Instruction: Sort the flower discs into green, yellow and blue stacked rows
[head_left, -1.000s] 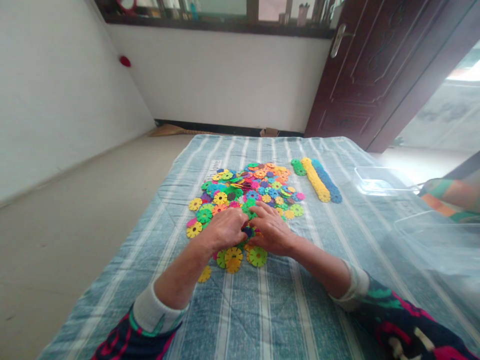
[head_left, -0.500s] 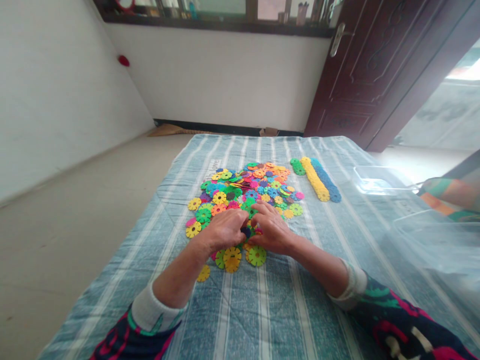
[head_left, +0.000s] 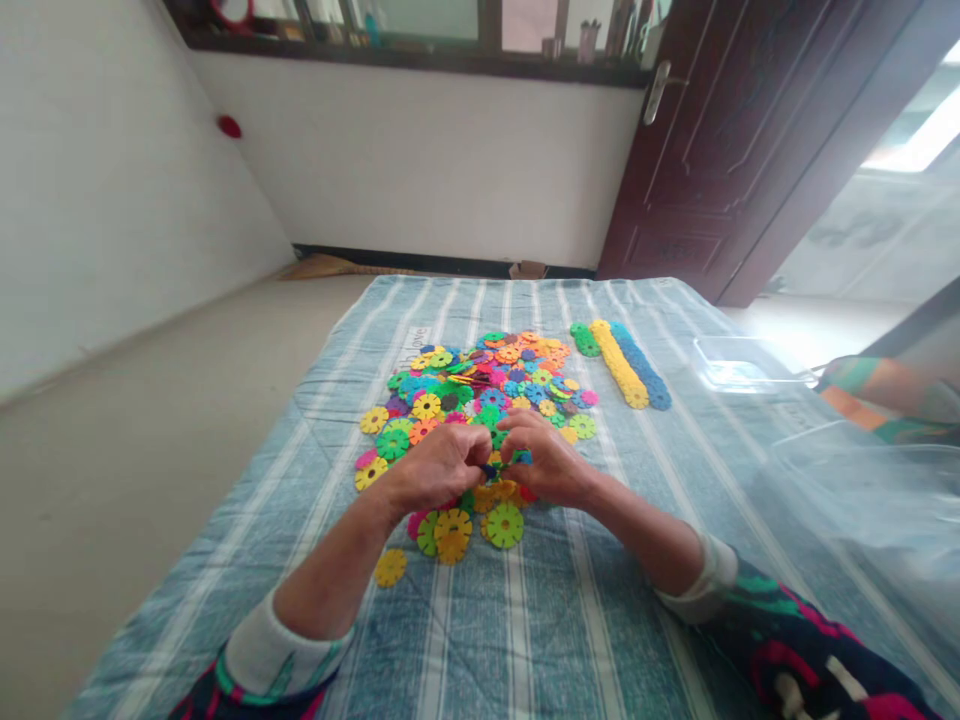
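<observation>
Loose, notched flower-shaped plastic discs [head_left: 426,406] in many colours lie heaped on the striped cloth. Over the near part of the heap, my left hand [head_left: 442,465] is closed, its thumb and finger pinching a dark blue disc [head_left: 489,471]. My right hand [head_left: 546,458] faces it from the right, fingers curved and apart, with bits of green and blue showing in the gap. The two sets of fingertips are close together. A lime disc [head_left: 505,526] and an orange-yellow disc [head_left: 452,545] lie just below the hands.
Beyond the heap at right lie a yellow row of discs [head_left: 619,365], a blue row [head_left: 641,368] and a short green row [head_left: 585,339]. Clear plastic containers [head_left: 750,368] stand on the right. A single yellow disc [head_left: 391,568] lies near my left wrist.
The view has shifted slightly, so the scene sits a little lower and further left. My hands stay over the same part of the heap, with small finger movements around the dark blue disc.
</observation>
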